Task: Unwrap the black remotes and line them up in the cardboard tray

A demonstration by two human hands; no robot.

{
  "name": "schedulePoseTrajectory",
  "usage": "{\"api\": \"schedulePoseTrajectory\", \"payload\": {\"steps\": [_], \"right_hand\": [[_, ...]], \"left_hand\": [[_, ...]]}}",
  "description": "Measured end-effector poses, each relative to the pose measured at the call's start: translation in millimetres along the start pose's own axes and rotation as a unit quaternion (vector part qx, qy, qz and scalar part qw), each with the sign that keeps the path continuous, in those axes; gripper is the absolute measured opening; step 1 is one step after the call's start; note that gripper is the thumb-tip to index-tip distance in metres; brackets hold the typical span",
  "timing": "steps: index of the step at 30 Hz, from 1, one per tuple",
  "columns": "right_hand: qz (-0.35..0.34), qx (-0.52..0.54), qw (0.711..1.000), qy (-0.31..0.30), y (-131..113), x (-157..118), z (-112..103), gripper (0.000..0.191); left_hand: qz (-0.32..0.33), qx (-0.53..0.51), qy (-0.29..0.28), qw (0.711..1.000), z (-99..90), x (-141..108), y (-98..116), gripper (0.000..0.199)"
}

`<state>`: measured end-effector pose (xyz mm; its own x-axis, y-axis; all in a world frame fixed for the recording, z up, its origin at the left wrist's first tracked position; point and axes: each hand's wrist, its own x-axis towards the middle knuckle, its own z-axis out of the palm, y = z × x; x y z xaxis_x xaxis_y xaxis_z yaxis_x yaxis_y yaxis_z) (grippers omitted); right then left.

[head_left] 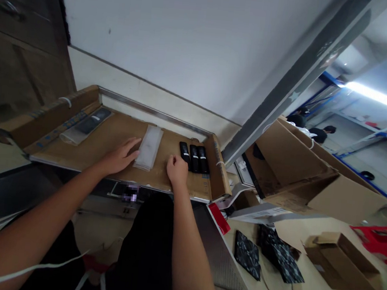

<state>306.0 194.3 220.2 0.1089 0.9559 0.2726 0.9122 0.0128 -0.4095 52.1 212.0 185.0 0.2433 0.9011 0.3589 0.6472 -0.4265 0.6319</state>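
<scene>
My left hand (pixel 122 156) lies over the cardboard-covered work surface with its fingers stretched out. Its fingertips are close to a stack of clear plastic sleeves (pixel 148 147); whether they touch it I cannot tell. My right hand (pixel 178 170) has its fingers curled in, just left of three black remote controls (pixel 195 158) lying side by side. Anything inside those fingers is hidden. At the far left of the surface, a dark item in a clear plastic sleeve (pixel 91 123) lies flat.
Upright cardboard strips edge the surface (pixel 112 130) left and right, and a pale wall (pixel 163 37) rises behind it. A large open carton (pixel 294 159) stands to the right. On the floor are dark patterned bags (pixel 247 254) and a smaller box (pixel 346 264). Two people appear in the background.
</scene>
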Motion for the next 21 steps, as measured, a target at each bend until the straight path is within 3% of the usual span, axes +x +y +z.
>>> {"api": "schedulePoseTrajectory", "payload": {"steps": [4,8,12,16,21], "right_hand": [[-0.022,-0.017,1.0,-0.008,-3.1,-5.4,-0.3,0.035],[-0.019,-0.043,0.999,-0.016,-4.9,-5.3,2.1,0.034],[-0.049,-0.054,0.997,0.019,-3.9,0.3,10.5,0.028],[-0.09,-0.047,0.994,0.025,-0.8,11.6,24.4,0.041],[-0.086,-0.034,0.995,0.022,-0.9,27.4,35.9,0.048]], "left_hand": [[0.008,0.011,-0.005,1.0,1.8,-0.9,1.0,0.066],[-0.028,-0.043,0.029,0.998,-1.7,-1.2,7.7,0.064],[-0.061,-0.075,0.058,0.994,-4.4,-1.6,9.0,0.062],[-0.066,-0.095,0.068,0.991,-3.5,-1.9,6.5,0.055],[-0.061,-0.108,0.075,0.989,-1.1,-1.3,2.4,0.053]]}}
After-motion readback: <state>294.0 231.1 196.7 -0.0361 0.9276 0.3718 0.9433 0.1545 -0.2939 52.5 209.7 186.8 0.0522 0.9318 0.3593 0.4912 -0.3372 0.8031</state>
